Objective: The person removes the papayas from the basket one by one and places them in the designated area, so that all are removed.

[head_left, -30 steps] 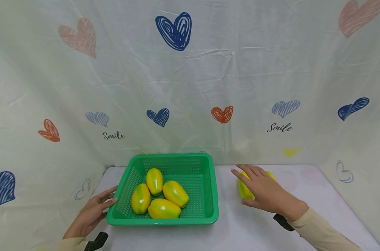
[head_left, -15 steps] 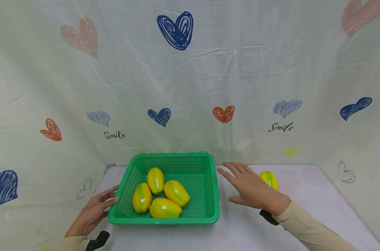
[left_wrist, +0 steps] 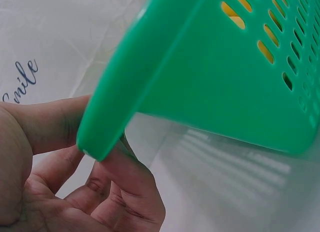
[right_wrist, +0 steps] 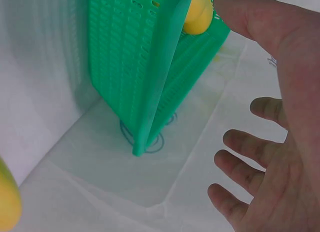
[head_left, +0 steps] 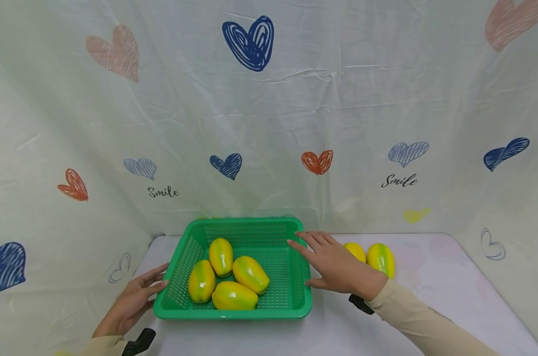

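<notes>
A green plastic basket (head_left: 308, 296) stands on the table, holding several glossy yellow fruits (head_left: 250, 274) with green streaks, shaped like small papayas. At its left side, my left hand (head_left: 128, 302) pinches the rim; the left wrist view has the rim (left_wrist: 107, 99) between thumb and fingers. My right hand (head_left: 337, 264) hangs over the right rim with fingers spread and nothing held. In the right wrist view, its fingertips (right_wrist: 232, 164) are apart from the basket wall. Behind the right forearm lie two more such fruits, one (head_left: 381, 259) beside another (head_left: 355, 251) partly hidden.
The table (head_left: 429, 277) has a white cover. A pale curtain (head_left: 269, 118) printed with hearts and "Smile" lettering hangs behind and around it. Dark wrist straps (head_left: 139, 342) sit on both arms.
My right hand has moved left from over the fruits on the right to the basket's right rim, uncovering those two fruits. The left hand stays at the rim.
</notes>
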`<act>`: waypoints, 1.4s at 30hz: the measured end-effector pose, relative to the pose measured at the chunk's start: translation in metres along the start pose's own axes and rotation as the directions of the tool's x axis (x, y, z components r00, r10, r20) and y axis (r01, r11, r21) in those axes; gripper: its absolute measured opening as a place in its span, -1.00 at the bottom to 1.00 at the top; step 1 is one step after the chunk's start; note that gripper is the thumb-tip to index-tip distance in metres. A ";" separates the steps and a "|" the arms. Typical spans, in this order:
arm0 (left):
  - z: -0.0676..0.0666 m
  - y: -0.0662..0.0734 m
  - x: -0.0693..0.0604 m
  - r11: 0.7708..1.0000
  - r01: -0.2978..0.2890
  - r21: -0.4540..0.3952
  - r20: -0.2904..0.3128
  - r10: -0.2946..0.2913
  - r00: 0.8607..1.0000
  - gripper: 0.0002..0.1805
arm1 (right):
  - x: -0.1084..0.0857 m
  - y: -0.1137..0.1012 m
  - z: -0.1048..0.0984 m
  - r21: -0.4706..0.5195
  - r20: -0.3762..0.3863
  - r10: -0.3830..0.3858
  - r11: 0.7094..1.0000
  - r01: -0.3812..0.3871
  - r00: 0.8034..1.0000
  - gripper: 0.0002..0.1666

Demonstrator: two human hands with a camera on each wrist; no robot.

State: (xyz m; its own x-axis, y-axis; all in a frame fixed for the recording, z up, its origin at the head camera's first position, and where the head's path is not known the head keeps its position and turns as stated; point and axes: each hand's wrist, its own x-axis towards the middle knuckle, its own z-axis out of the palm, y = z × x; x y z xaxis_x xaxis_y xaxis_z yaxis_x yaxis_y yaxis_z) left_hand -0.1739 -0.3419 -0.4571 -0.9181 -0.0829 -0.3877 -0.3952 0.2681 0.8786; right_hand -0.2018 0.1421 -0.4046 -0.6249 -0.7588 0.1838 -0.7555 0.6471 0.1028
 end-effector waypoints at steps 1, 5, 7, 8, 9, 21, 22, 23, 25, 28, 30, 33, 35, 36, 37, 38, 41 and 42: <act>0.000 0.000 0.000 1.000 0.000 0.002 -0.001 0.000 1.000 -0.24 | 0.002 -0.001 0.000 0.004 0.003 -0.003 1.000 0.003 1.000 0.20; 0.000 0.000 0.000 1.000 0.001 0.008 -0.006 -0.001 1.000 -0.24 | 0.010 -0.004 0.002 0.007 0.010 -0.017 1.000 0.017 1.000 0.20; 0.000 0.000 -0.001 1.000 0.001 0.007 -0.007 -0.001 1.000 -0.25 | 0.013 -0.006 0.003 0.009 0.014 -0.024 1.000 0.023 1.000 0.20; 0.001 0.000 -0.001 1.000 0.001 0.006 -0.008 -0.001 1.000 -0.25 | 0.015 -0.006 0.003 0.007 0.017 -0.026 1.000 0.026 1.000 0.19; 0.001 0.000 -0.001 1.000 0.001 0.006 -0.008 -0.001 1.000 -0.25 | 0.017 -0.007 0.003 0.005 0.019 -0.029 1.000 0.029 0.999 0.19; 0.002 -0.001 -0.002 1.000 0.007 0.009 -0.023 -0.006 1.000 -0.27 | 0.039 -0.014 0.010 -0.002 0.029 -0.084 0.996 0.085 0.996 0.15; 0.002 -0.001 -0.002 1.000 0.005 0.010 -0.023 -0.005 1.000 -0.27 | 0.041 -0.015 0.011 -0.009 0.031 -0.087 0.996 0.088 0.996 0.15; 0.002 -0.001 -0.001 1.000 0.005 0.012 -0.023 -0.005 1.000 -0.27 | 0.043 -0.015 0.012 -0.011 0.035 -0.090 0.996 0.091 0.995 0.15; 0.002 -0.001 -0.001 1.000 0.004 0.014 -0.024 -0.004 1.000 -0.27 | 0.048 -0.017 0.014 -0.012 0.048 -0.094 0.995 0.095 0.994 0.15; 0.002 -0.001 0.000 1.000 0.005 0.016 -0.025 -0.004 1.000 -0.28 | 0.055 -0.021 0.014 -0.008 0.066 -0.099 0.995 0.100 0.993 0.15; 0.002 -0.001 0.000 1.000 0.004 0.016 -0.026 -0.003 1.000 -0.28 | 0.060 -0.024 0.015 -0.001 0.086 -0.101 0.995 0.101 0.991 0.15; 0.002 -0.001 0.000 1.000 0.001 0.014 -0.023 -0.001 1.000 -0.28 | 0.066 -0.027 0.016 0.002 0.110 -0.105 0.994 0.106 0.988 0.14; 0.003 0.000 0.000 1.000 0.000 0.015 -0.024 0.001 1.000 -0.28 | 0.070 -0.029 0.017 -0.003 0.119 -0.111 0.994 0.112 0.987 0.14; 0.003 0.000 -0.001 1.000 0.000 0.014 -0.024 0.000 1.000 -0.28 | 0.072 -0.030 0.018 -0.006 0.125 -0.114 0.993 0.115 0.986 0.14; 0.003 0.000 -0.001 1.000 0.000 0.014 -0.025 0.000 1.000 -0.28 | 0.074 -0.031 0.018 -0.007 0.130 -0.116 0.993 0.118 0.985 0.14; 0.003 0.000 -0.001 1.000 0.001 0.014 -0.026 -0.001 1.000 -0.28 | 0.076 -0.033 0.019 -0.009 0.136 -0.119 0.993 0.122 0.983 0.14; 0.004 0.001 -0.001 1.000 0.004 0.014 -0.033 -0.004 0.999 -0.28 | 0.081 -0.036 0.021 -0.017 0.151 -0.127 0.991 0.131 0.980 0.11; 0.004 0.001 -0.001 1.000 0.005 0.014 -0.035 -0.004 0.999 -0.28 | 0.083 -0.038 0.021 -0.022 0.159 -0.128 0.991 0.133 0.979 0.11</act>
State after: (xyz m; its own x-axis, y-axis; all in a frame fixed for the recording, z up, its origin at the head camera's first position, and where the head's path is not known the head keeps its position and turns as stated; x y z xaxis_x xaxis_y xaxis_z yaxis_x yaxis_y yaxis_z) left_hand -0.1731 -0.3379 -0.4574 -0.9168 -0.1172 -0.3817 -0.3992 0.2814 0.8726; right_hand -0.2292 0.0536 -0.4140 -0.5461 -0.8376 0.0117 -0.8275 0.5416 0.1480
